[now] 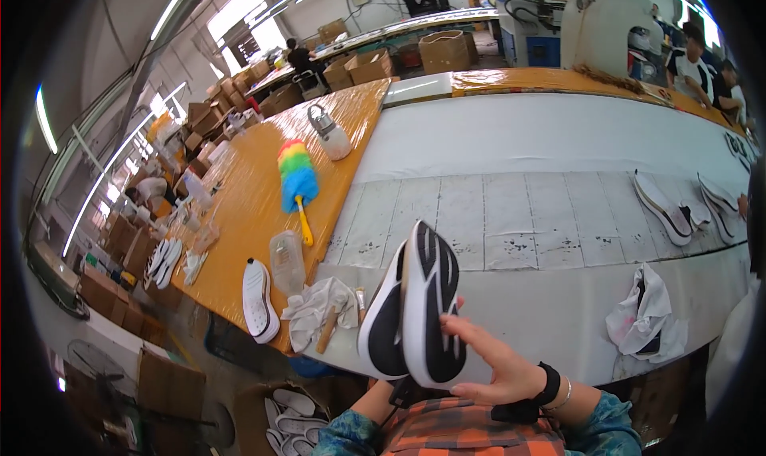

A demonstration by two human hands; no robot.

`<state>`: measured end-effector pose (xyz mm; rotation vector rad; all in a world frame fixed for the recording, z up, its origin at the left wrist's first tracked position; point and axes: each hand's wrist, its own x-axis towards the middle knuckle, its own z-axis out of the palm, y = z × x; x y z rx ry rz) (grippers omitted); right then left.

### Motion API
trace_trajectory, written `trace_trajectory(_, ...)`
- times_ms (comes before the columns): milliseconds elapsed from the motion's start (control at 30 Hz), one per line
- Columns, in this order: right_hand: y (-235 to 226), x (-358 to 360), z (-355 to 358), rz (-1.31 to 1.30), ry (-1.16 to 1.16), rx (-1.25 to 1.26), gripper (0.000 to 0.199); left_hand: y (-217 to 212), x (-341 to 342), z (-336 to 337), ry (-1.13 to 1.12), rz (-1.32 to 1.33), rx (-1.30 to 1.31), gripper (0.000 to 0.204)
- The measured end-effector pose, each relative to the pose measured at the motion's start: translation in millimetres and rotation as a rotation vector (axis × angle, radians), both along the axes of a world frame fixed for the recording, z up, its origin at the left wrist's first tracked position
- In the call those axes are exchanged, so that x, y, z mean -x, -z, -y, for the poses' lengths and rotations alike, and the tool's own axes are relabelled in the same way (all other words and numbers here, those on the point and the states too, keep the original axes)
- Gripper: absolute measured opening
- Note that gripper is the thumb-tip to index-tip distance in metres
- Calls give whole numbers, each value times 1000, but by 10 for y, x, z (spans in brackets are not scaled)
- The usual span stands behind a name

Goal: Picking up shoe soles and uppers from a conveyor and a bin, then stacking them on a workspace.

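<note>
Two shoe soles with white sidewalls and black tread stand upright side by side in front of me, the left sole (383,328) partly behind the right sole (435,312). My right hand (503,368) has its fingertips on the tread of the right sole and its thumb near the lower end. My left forearm (373,402) rises behind the pair, and the soles hide most of my left hand. A fingertip shows past the right sole's edge; the left hand appears to hold both soles from behind.
Left of the soles lie a white cloth (319,308), a wooden-handled brush (326,331), a clear plastic bottle (287,260) and a white sole (258,300). A rainbow duster (297,177) lies farther off. On the right are a crumpled cloth (650,316) and more soles (662,209).
</note>
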<state>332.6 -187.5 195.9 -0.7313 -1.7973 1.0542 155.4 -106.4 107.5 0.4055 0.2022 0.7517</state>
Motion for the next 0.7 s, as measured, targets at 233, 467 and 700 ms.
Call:
trace_trajectory(233,224,-136,40,-189,-76,138,68,-207,119,180,-23,-203,-32,58)
trace_trajectory(467,783,-432,-41,-469,44,524,88,-270,-107,-42,139,-701,-700,40)
trace_trajectory(700,992,-682,367,-631,390,730,48,-477,-224,213,-73,-600,-773,48)
